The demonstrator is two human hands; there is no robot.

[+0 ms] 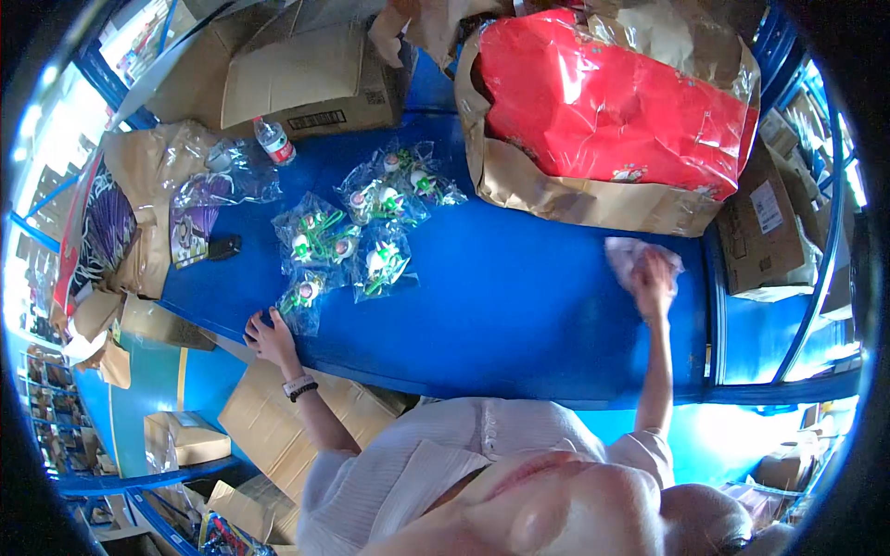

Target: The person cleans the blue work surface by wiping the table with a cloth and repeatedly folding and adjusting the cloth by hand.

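Observation:
My right hand (654, 285) presses a crumpled pale pinkish cloth (623, 254) onto the right part of the blue table (501, 306), its fingers partly sunk in the folds. At the table's near left edge rests my left hand (270, 336), fingers apart and holding nothing. Just beyond it lies a clear plastic packet (306, 295) with a small green and white item inside. Several similar packets (382, 264) are grouped on the left middle of the table; the exact kind of item is hard to make out.
A large paper bag with a red plastic-wrapped load (612, 107) stands at the back right. At the back left are an open carton (306, 88), a bottle (273, 142), a purple-printed packet (192, 227) and a small black object (224, 247). Cartons (756, 222) flank the right side.

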